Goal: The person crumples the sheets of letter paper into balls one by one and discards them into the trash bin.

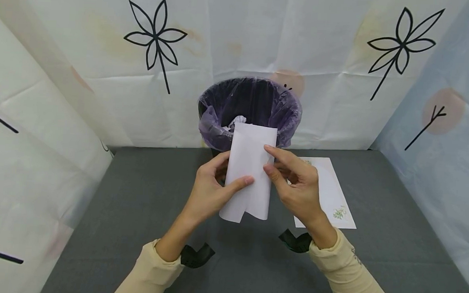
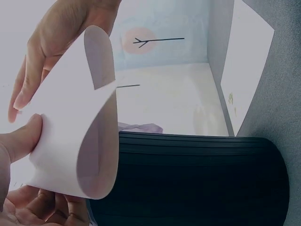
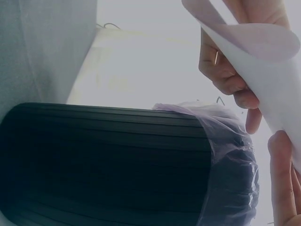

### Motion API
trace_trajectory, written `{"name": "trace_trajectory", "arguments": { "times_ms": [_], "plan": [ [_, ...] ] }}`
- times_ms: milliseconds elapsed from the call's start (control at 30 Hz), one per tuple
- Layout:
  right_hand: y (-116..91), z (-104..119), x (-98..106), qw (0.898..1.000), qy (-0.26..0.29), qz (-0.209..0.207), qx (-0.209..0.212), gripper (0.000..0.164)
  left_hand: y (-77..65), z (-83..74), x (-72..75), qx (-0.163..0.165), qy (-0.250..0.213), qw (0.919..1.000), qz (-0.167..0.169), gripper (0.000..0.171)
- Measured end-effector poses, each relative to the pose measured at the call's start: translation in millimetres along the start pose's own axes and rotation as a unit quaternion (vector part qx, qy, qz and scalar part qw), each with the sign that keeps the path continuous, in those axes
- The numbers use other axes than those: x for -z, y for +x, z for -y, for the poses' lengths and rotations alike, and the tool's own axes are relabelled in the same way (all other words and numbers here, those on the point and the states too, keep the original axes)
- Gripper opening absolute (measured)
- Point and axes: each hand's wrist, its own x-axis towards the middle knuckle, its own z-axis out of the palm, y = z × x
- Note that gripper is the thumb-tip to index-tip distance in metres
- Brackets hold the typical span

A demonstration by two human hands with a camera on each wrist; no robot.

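Note:
In the head view a folded sheet of white paper (image 1: pixel 250 156) is held upright over the table, its lower edges curved apart. My left hand (image 1: pixel 212 185) grips its left side, thumb on the front and fingers behind. My right hand (image 1: pixel 298 181) holds the right edge, with index finger and thumb tips at the paper's front. From the left wrist view, the paper (image 2: pixel 61 136) shows as an open loop at its end. The right wrist view has the paper (image 3: pixel 277 84) at the right, between both hands' fingers.
Behind the paper stands a dark ribbed bin (image 3: pixel 103 165) with a purple liner (image 1: pixel 287 118), crumpled white paper (image 1: pixel 237 120) inside. A second sheet (image 1: pixel 331 191) with a green leaf print lies on the grey table (image 1: pixel 144 195) at the right. Patterned cloth walls surround the table.

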Motion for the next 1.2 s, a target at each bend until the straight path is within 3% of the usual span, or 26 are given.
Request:
{"name": "trace_trajectory", "arguments": {
  "times_ms": [267, 567, 833, 1067, 1200],
  "plan": [
    [0.6, 0.3, 0.0, 0.999, -0.016, 0.012, 0.027, 0.028, 1.9, -1.1, -0.5, 0.007, -0.001, 1.0000, -0.002, 0.055],
    [2.0, -1.4, 1.5, 1.000, 0.001, -0.002, 0.005, 0.034, 2.6, -1.9, 1.9, 0.021, -0.027, 0.9978, 0.057, 0.049],
    [1.0, -0.7, 2.5, 0.999, -0.011, 0.030, -0.019, 0.036, 2.2, -0.2, 4.4, 0.021, -0.038, 0.9961, 0.076, 0.045],
    [1.0, -1.5, 2.4, 1.000, -0.015, -0.001, -0.016, 0.027, 2.2, 0.4, 10.4, 0.021, -0.103, 0.9885, 0.109, 0.043],
    [0.1, -2.2, 2.7, 1.000, 0.002, -0.023, -0.004, 0.027, 3.6, -0.4, 11.7, 0.021, -0.129, 0.9864, 0.100, 0.037]
  ]
}}
